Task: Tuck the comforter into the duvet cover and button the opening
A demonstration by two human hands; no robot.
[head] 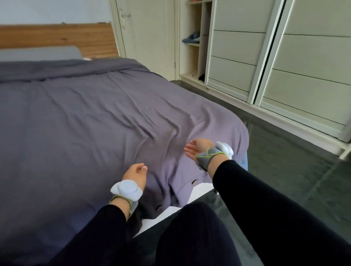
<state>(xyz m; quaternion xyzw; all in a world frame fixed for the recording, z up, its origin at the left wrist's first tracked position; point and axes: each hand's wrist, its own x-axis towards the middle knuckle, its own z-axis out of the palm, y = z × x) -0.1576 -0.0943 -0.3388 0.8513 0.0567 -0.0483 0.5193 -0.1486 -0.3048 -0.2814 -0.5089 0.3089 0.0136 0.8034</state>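
Note:
A purple-grey duvet cover (78,121) lies spread over the bed, wrinkled near the foot corner. Its opening edge (174,198) hangs over the near end of the bed, with a buttonhole (194,181) and a dark button (158,207) showing. My left hand (135,174) hovers just above the cover near that edge, fingers loosely curled, holding nothing. My right hand (197,150) is palm-up with fingers spread, over the cover's foot corner, empty. The comforter itself is hidden inside the cover. Both wrists wear white padded bands.
A white bed frame edge (200,189) shows under the hanging cover. A wooden headboard (49,37) and grey pillow (32,54) are at the far end. Sliding wardrobe doors (288,45) line the right side across a dark floor strip (284,167). My dark-clad legs fill the bottom.

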